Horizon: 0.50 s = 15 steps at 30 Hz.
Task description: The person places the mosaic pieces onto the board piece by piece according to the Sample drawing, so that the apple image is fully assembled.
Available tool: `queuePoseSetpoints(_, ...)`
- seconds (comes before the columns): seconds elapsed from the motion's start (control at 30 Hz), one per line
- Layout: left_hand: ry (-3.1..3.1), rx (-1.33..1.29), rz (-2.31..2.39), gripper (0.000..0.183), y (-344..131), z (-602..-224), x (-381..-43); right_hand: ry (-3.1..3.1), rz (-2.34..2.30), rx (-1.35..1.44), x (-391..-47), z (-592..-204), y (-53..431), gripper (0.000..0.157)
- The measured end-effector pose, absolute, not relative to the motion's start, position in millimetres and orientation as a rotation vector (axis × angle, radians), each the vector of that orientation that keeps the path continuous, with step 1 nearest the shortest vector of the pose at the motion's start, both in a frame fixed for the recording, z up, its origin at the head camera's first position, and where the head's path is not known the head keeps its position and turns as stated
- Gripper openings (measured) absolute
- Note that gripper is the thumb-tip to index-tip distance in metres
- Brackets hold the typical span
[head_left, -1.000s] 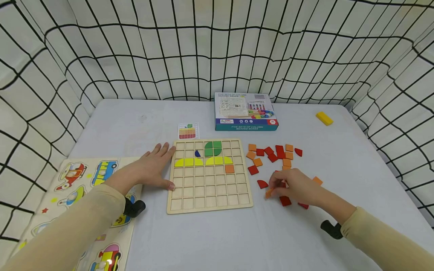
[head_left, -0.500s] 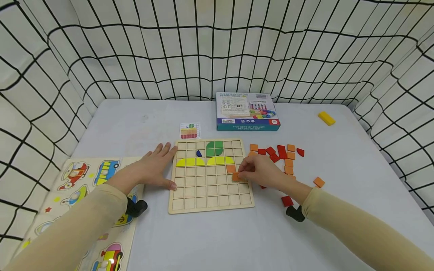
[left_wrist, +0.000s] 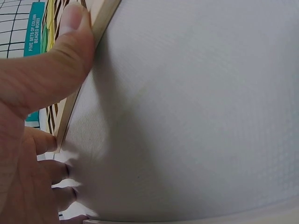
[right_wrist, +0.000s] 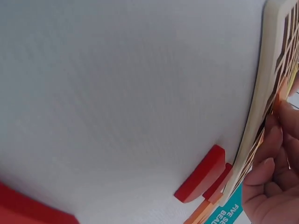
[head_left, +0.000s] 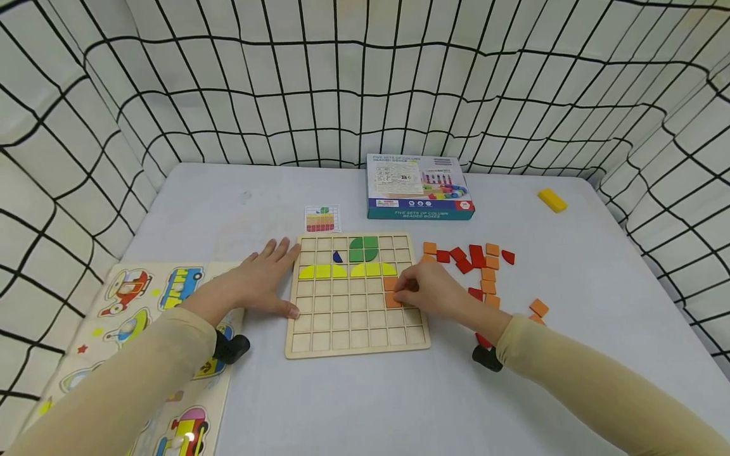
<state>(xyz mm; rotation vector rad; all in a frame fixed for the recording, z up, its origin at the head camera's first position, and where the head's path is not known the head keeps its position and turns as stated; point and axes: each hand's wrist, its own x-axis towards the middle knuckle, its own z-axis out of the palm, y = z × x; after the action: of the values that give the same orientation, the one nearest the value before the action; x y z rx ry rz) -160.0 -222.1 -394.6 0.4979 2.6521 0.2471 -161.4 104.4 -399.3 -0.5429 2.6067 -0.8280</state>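
Observation:
A wooden grid board (head_left: pixel 345 353) lies in the middle of the table in the head view. Yellow pieces form a row across it, with green pieces (head_left: pixel 363 249) and a small dark blue piece above. My right hand (head_left: pixel 430 291) pinches an orange square tile (head_left: pixel 392 301) over a cell on the board's right side, directly below another orange tile (head_left: pixel 390 283). In the right wrist view an orange edge (right_wrist: pixel 279 97) shows at the fingertips. My left hand (head_left: pixel 259 278) lies with spread fingers against the board's left edge, its thumb (left_wrist: pixel 74 42) on the rim.
Loose red and orange tiles (head_left: pixel 487 274) lie right of the board. A small pattern card (head_left: pixel 322 219) and a boxed set (head_left: pixel 420 188) stand behind it. A yellow block (head_left: pixel 552 200) is at the back right, a picture puzzle (head_left: pixel 134 335) at the left. Netting surrounds the table.
My right hand has carried an orange square tile from the loose pieces leftward to the board, then lined it up under the other orange tile. My left hand has stayed at the board's edge.

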Motion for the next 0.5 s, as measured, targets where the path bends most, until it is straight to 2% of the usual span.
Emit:
queuePoseSetpoints(0.2,2.656,0.498,0.243,0.128,-222.3,-396.3,-160.4,2.647,-0.815,-0.587,-158.1,-401.5,103.5,0.005)
queuePoseSetpoints(0.5,2.650,0.492,0.249,0.129,-222.5,-396.1,-161.2,2.638,-0.756,-0.594,-153.6,-400.9,107.5,0.013)
